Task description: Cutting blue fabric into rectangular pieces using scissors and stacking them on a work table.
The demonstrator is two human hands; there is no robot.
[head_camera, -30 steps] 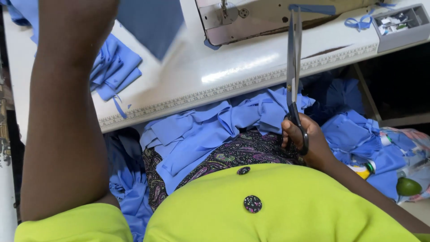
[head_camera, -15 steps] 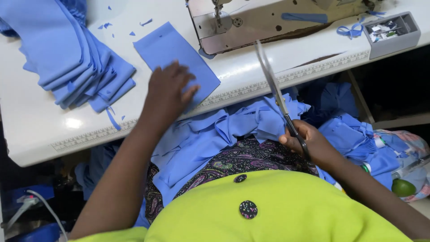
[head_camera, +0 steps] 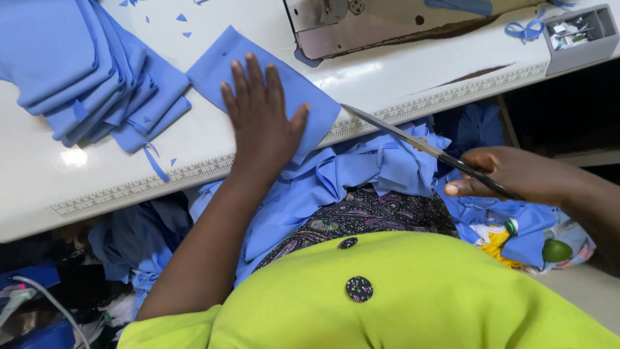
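Observation:
My left hand (head_camera: 261, 119) lies flat, fingers spread, on a folded blue fabric piece (head_camera: 216, 64) at the front edge of the white sewing table (head_camera: 97, 181). My right hand (head_camera: 513, 174) grips the handles of long steel scissors (head_camera: 400, 136). Their blades are closed and point up and left, the tip close to the right corner of the fabric piece. A heap of loose blue fabric (head_camera: 336, 174) lies in my lap below the table edge.
A stack of folded blue pieces (head_camera: 77, 71) sits at the table's left. The sewing machine base (head_camera: 381, 22) stands at the back, with a small grey tray (head_camera: 578, 35) of bits at the right. Blue scraps dot the tabletop. More fabric and a green object (head_camera: 557, 251) lie at the lower right.
My left hand has slid the blue piece toward the table's front edge and flattened on it. The scissors have tipped from upright down toward the fabric.

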